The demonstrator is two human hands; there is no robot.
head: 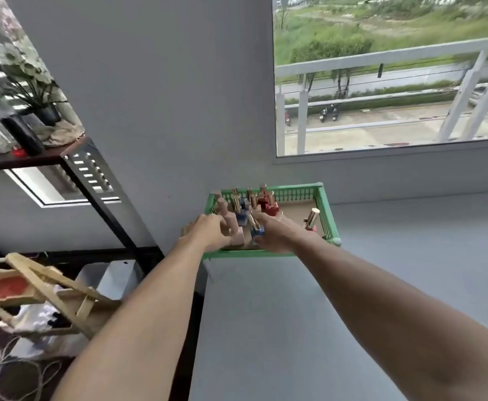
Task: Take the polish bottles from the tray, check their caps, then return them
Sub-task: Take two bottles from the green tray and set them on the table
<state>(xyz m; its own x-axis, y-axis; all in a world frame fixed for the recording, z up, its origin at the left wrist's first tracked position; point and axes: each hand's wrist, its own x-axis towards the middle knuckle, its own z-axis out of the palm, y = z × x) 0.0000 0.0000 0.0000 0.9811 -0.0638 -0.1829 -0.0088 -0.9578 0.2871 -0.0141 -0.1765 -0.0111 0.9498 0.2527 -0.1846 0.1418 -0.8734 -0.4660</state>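
A green plastic tray point(328, 211) sits at the far left corner of the grey table, against the wall. Several polish bottles with gold or pink caps stand inside it, red ones point(268, 204) at the back. My left hand point(208, 231) reaches into the tray's left front and curls round a pale pink bottle point(236, 231). My right hand point(277, 233) reaches in beside it and holds a blue bottle point(256, 230) with a gold cap. One pink bottle with a gold cap point(311, 219) stands alone at the tray's right side.
The grey table point(338, 308) stretches toward me and to the right. A large window point(390, 76) is above the table. A dark metal shelf point(72, 157) with plants stands at the left, with a wooden rack point(34, 287) and clutter below.
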